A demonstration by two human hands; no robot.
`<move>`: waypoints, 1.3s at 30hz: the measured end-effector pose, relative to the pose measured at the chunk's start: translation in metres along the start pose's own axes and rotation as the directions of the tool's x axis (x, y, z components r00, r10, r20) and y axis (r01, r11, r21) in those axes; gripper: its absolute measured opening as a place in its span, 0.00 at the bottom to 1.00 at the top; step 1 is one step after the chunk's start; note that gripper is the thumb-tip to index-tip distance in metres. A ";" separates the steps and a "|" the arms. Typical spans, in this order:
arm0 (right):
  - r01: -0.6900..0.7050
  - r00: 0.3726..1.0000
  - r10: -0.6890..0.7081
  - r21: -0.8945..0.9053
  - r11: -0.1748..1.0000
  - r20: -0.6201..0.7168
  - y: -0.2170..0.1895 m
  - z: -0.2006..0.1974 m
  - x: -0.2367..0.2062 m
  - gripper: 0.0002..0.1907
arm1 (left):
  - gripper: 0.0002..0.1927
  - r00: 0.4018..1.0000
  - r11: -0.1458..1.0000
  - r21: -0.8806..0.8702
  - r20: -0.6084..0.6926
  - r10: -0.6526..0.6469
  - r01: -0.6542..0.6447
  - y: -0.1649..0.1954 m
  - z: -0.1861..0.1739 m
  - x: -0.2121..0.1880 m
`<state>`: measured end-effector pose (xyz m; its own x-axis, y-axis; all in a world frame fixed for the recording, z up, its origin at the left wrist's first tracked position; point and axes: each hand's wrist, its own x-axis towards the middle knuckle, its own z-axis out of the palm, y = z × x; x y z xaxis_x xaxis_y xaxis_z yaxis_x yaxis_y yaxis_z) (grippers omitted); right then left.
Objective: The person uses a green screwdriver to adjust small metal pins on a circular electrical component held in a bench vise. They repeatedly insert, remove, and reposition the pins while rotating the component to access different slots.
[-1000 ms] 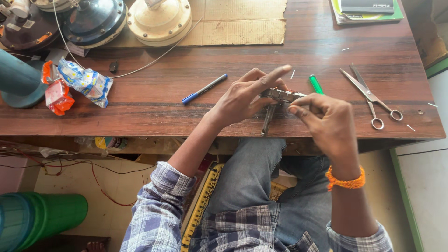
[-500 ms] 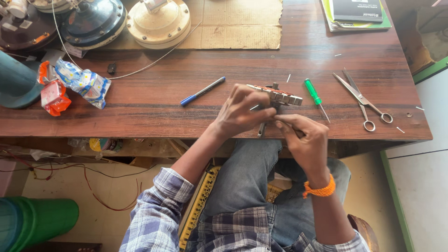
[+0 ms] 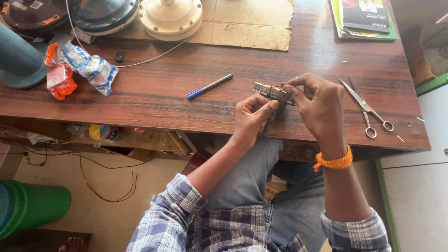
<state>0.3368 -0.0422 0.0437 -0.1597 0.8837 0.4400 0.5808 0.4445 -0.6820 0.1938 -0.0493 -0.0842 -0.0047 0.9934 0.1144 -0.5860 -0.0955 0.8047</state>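
I hold a small ringed metal part (image 3: 273,91) just above the table's (image 3: 154,93) front edge, toward its right end. My left hand (image 3: 252,119) cradles it from below, thumb pressed up against it; my right hand (image 3: 322,105) pinches its right end from above. Scissors (image 3: 366,105) lie near the right edge, a blue pen (image 3: 210,87) to the left, and crumpled wrappers (image 3: 79,70) near the left end.

Pen (image 3: 209,87) left of both hands' metal part (image 3: 273,92), scissors (image 3: 366,108) right, on table (image 3: 154,93)

Single head-worn view, looking steeply down, close over wooden table (image 3: 154,93) edge
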 end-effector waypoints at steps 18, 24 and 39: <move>-0.368 0.930 0.348 0.311 0.876 0.121 0.052 -0.027 -0.003 0.05 | 0.31 0.568 0.042 0.643 0.642 0.515 -0.765 0.060 -0.001 0.026; -0.418 0.909 0.396 0.285 0.863 0.132 0.042 -0.042 -0.010 0.03 | 0.46 0.546 0.257 0.499 0.822 0.163 -0.828 0.068 -0.009 0.071; -0.317 0.948 0.312 0.112 0.942 0.059 0.017 -0.010 -0.030 0.07 | 0.46 0.654 0.343 0.575 0.732 0.191 -0.743 0.059 -0.011 0.070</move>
<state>0.3595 -0.0625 0.0253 -0.0174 0.9853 0.1698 0.5079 0.1550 -0.8474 0.1498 0.0153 -0.0352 0.4784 0.5852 0.6547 0.2684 -0.8073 0.5255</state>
